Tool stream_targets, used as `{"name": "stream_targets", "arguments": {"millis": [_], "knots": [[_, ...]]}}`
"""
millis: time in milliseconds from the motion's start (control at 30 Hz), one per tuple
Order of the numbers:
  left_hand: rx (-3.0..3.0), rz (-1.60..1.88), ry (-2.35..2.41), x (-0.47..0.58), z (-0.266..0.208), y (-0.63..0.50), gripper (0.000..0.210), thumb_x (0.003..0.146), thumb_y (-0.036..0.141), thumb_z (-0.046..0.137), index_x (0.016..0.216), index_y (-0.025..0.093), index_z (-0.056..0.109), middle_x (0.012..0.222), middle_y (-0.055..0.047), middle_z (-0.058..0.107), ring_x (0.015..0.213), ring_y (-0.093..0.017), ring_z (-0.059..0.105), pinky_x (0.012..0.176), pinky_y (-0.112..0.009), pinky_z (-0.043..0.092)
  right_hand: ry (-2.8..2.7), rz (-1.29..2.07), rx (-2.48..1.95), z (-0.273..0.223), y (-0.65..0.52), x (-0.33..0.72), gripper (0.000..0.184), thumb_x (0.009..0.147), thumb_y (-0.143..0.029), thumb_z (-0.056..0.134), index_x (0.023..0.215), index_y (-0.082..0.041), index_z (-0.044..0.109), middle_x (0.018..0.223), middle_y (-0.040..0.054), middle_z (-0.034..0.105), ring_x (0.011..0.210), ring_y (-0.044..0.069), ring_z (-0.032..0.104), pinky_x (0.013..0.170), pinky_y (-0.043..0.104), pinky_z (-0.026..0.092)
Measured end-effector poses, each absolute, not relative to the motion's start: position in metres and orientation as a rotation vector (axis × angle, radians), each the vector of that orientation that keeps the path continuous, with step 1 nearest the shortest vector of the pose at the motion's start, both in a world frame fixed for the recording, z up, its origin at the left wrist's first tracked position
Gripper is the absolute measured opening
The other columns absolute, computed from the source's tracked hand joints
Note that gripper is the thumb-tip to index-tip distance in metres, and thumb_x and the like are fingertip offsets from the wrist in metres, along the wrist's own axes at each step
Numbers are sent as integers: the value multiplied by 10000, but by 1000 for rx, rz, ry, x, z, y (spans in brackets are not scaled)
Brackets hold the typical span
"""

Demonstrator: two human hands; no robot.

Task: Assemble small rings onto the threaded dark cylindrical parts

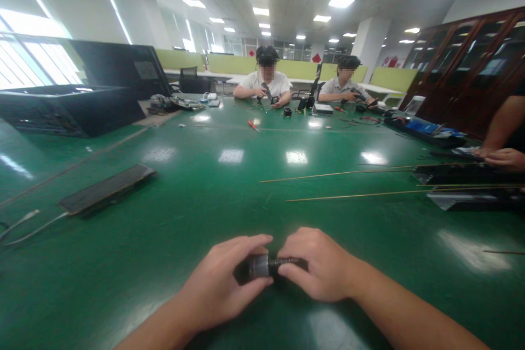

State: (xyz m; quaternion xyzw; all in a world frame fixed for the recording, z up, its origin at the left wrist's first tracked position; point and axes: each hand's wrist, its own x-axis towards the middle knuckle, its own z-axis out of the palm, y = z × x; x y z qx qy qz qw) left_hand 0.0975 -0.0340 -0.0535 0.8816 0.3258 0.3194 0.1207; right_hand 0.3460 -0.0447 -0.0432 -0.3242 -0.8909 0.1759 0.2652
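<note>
Close in front of me, above the near part of the green table [197, 213], is a dark cylindrical part [259, 266] with a grey band and a thinner, ribbed dark shaft on its right side. My left hand [219, 279] curves around the thick end, thumb below and fingers above. The thin shaft [275, 265] is pinched between the thumb and bent fingers of my right hand [322, 265]. What exactly the part is, I cannot make out. My right fingers hide the shaft's far end.
A dark flat bar [109, 188] with a white cable lies left. Thin rods [336, 174] and black channels [471, 199] lie right, near another person's hands [506, 157]. An orange screwdriver [253, 126] lies farther off. Two people sit opposite; a large black case [69, 112] stands left.
</note>
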Motion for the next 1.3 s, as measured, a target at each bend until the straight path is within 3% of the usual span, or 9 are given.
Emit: {"name": "stream_targets", "arguments": {"millis": [833, 933, 1167, 1300], "knots": [[2611, 925, 969, 95, -53, -33, 531, 814, 286, 739, 1308, 331, 547, 1054, 24, 753, 951, -164, 714, 861, -272, 559, -2407, 460, -867, -38, -45, 349, 223, 979, -295, 522, 903, -180, 698, 813, 38, 730, 739, 183, 631, 739, 322, 422], [2649, 952, 950, 94, -51, -33, 477, 808, 299, 739, 1262, 305, 592, 1066, -6, 753, 956, -187, 710, 868, -295, 558, -2416, 457, -863, -38, -45, 349, 225, 978, -293, 522, 904, -181, 702, 813, 41, 733, 745, 185, 639, 742, 323, 430], [2628, 899, 767, 101, -36, -32, 218, 818, 227, 688, 1036, 236, 677, 849, -21, 734, 754, -160, 671, 732, -287, 531, -2422, 419, -839, -42, -44, 348, 219, 919, -354, 613, 799, -189, 693, 727, 26, 708, 684, 179, 633, 697, 320, 428], [2614, 901, 752, 102, -34, -31, 189, 820, 220, 687, 1008, 223, 685, 834, -30, 728, 747, -160, 666, 730, -286, 528, -2405, 412, -840, -43, -44, 348, 216, 918, -351, 620, 789, -191, 690, 725, 23, 708, 681, 176, 635, 697, 317, 431]]}}
